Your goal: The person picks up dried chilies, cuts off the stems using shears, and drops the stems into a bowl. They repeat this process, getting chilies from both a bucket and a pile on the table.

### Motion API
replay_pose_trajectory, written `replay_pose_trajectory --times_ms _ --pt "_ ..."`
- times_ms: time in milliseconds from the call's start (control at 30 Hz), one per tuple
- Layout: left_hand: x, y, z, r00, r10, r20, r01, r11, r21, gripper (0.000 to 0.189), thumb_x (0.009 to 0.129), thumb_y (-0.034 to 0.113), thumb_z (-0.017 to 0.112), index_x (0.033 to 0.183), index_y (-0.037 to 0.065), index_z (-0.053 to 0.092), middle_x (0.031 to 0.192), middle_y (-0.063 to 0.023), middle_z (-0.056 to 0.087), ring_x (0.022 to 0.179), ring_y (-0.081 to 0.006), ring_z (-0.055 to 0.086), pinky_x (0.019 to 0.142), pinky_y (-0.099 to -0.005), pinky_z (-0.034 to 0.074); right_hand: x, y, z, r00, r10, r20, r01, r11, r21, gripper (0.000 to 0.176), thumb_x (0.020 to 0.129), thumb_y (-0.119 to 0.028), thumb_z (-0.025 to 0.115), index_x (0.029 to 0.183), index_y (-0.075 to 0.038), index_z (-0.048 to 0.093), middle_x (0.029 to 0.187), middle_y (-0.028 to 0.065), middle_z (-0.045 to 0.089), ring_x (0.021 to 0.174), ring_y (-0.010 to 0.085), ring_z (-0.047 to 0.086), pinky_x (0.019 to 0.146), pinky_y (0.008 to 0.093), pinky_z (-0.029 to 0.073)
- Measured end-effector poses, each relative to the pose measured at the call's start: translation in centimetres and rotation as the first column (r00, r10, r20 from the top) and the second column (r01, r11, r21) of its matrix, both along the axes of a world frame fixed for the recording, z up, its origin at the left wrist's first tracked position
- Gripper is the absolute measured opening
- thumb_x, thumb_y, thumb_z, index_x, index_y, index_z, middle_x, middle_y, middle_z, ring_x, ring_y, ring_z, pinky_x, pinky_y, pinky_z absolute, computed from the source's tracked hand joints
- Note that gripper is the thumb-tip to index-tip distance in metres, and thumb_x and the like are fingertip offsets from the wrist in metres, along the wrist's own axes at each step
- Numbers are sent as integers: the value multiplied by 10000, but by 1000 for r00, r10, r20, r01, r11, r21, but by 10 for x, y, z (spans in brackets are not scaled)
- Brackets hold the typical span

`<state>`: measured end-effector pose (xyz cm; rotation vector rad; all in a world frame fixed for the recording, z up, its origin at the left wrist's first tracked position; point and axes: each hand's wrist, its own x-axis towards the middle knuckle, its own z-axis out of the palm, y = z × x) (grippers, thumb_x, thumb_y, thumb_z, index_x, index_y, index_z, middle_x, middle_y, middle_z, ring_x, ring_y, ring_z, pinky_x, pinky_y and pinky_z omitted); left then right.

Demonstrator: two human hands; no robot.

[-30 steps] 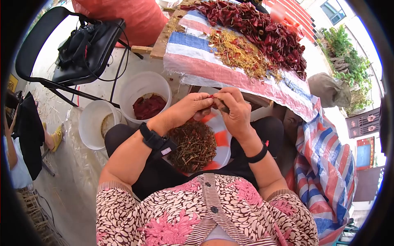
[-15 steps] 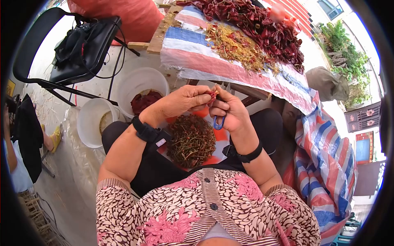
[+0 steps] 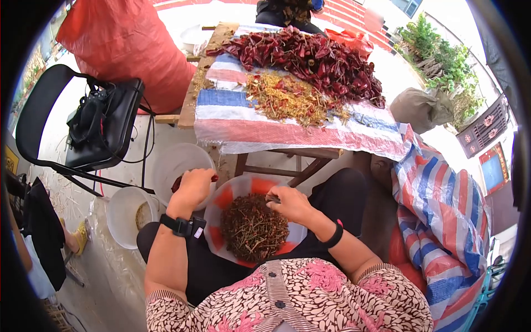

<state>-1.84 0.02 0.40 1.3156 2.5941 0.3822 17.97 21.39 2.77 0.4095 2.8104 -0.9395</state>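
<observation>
My left hand (image 3: 193, 189) is over the rim of a white bucket (image 3: 176, 160), closed on a piece of dark red dried chili (image 3: 214, 178). My right hand (image 3: 291, 203) is closed above the right side of a red and white basin (image 3: 214, 235) in my lap, around something small and dark that I cannot make out. Brown-red stems (image 3: 254, 229) fill the basin. On the striped sheet (image 3: 276, 133) over the table lie a heap of dark red dried chilies (image 3: 326, 61) and a spread of yellow seeds (image 3: 287, 97).
A smaller white bucket (image 3: 123, 216) stands at left, near a black chair (image 3: 119, 133) with a black bag on it. Behind it is a big red sack (image 3: 127, 50). A person (image 3: 293, 14) is beyond the table; another person's foot (image 3: 80, 238) shows at far left.
My hands have parted: the left moved down and left to the white bucket, the right down to the basin. The view has tilted up, showing more of the table and a person behind it.
</observation>
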Motion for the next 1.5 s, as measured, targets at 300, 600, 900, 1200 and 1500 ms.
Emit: replay_pose_trajectory --times_ms 300,600,900,1200,1500 --pt "2 -3 0 993 -5 117 16 995 -97 322 807 212 611 1106 94 618 1047 -163 636 1043 -356 577 870 -471 458 -96 99 55 820 -127 -559 258 952 162 202 848 -187 609 1013 -84 662 1003 161 640 938 332 610 805 406 477" --pt "-5 10 20 955 -8 296 92 958 -271 429 840 224 606 1246 98 548 1123 -204 608 1056 -376 570 891 -443 468 -212 184 71 890 -157 -429 337 859 386 286 843 -234 613 1115 -151 645 1009 161 653 978 341 614 819 422 479" --pt "-8 14 11 954 -42 297 118 963 -241 405 831 211 596 1212 77 562 1063 -215 629 1000 -388 595 855 -455 484 -242 205 51 960 -47 -276 198 811 550 264 835 -215 601 1095 -208 648 1018 114 651 986 322 616 781 451 483" --pt "-5 16 15 962 -46 269 110 967 -228 378 832 216 602 1180 69 588 1032 -216 640 972 -383 605 847 -453 486 -232 207 63 794 -364 -488 491 856 159 221 835 -264 636 1048 -203 647 986 97 667 953 313 616 801 427 471" --pt "-4 27 30 895 -77 438 -60 955 289 336 866 139 582 1185 33 585 931 -175 668 866 -288 646 795 -366 504 -198 180 80 671 -637 -379 192 643 -741 146 896 -152 641 996 -63 584 693 -23 533 492 27 407 390 185 320"
